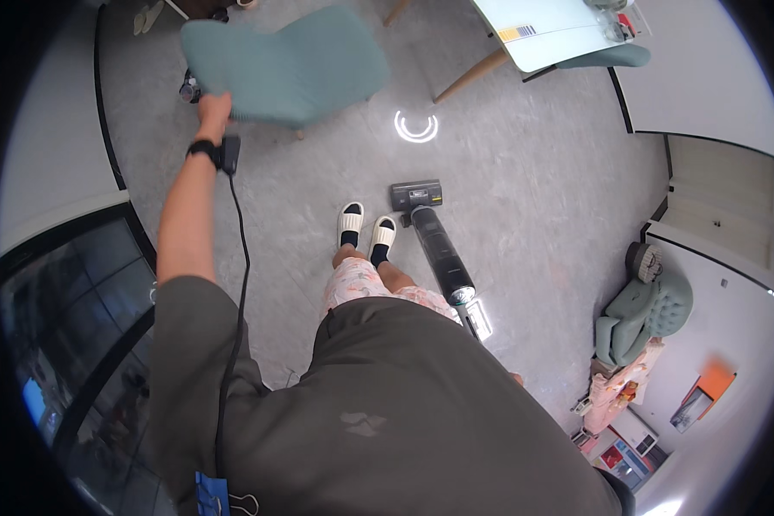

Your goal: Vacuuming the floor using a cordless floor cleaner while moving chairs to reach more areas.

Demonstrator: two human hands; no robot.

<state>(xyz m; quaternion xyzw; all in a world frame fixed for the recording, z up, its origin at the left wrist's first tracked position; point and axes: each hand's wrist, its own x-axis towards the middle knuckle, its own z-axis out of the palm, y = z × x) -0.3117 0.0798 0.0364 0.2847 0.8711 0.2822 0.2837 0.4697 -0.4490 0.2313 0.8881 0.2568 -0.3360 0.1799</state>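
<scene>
My left hand (215, 115) grips the side edge of a teal upholstered chair (290, 64); the hand and chair are slightly blurred. On that wrist sits a black strap with a small black device (229, 153), from which a black cable (246, 251) runs down along my arm. A dark cordless floor cleaner (443, 251) lies on my right side in the picture, its floor head (416, 194) on the floor by my feet and its handle passing behind my shirt. My right hand is out of view; only a sliver of skin shows at the shirt's edge.
A white-topped table (555, 39) with wooden legs stands ahead at the right. Grey flooring (542, 193) surrounds my cream slides (351, 219). Dark-framed glass doors (77, 309) line the left. Along the right wall are a green tufted armchair (645, 309) and pink fabric (619, 393).
</scene>
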